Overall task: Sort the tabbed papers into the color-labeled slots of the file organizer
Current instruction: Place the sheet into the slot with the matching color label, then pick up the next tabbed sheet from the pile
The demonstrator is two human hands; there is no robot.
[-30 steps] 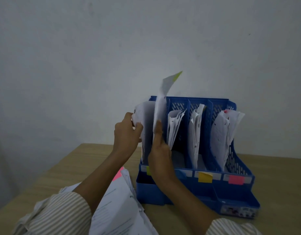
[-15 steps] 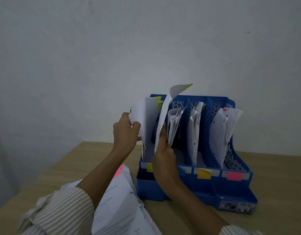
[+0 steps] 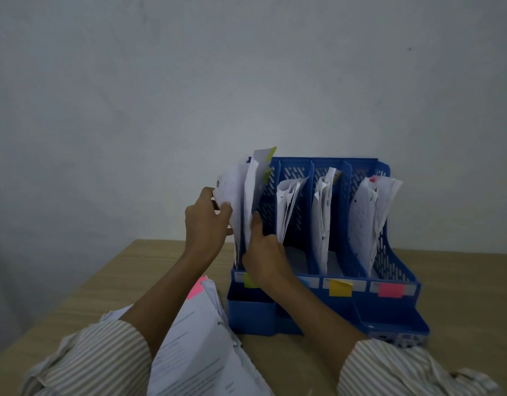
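Observation:
A blue file organizer [image 3: 395, 267] with several upright slots stands on the wooden table. Its front carries a green label [image 3: 248, 280], a yellow label [image 3: 340, 288] and a pink label [image 3: 390, 290]. My left hand [image 3: 208, 224] grips the white papers [image 3: 230, 190] standing in the leftmost slot and holds them to the left. My right hand [image 3: 265, 252] holds a green-tabbed sheet [image 3: 255, 192] low down inside that same slot. The other slots hold white papers; the rightmost bundle has a red tab.
A stack of unsorted papers [image 3: 200, 347] with a pink tab [image 3: 195, 290] lies on the table [image 3: 461, 295] under my left forearm. A plain wall rises close behind the organizer. The table's left edge runs diagonally at the lower left.
The green-tabbed sheet has gone down into the leftmost slot and its top has straightened. My right hand slid lower with it. My left hand kept holding the other papers aside.

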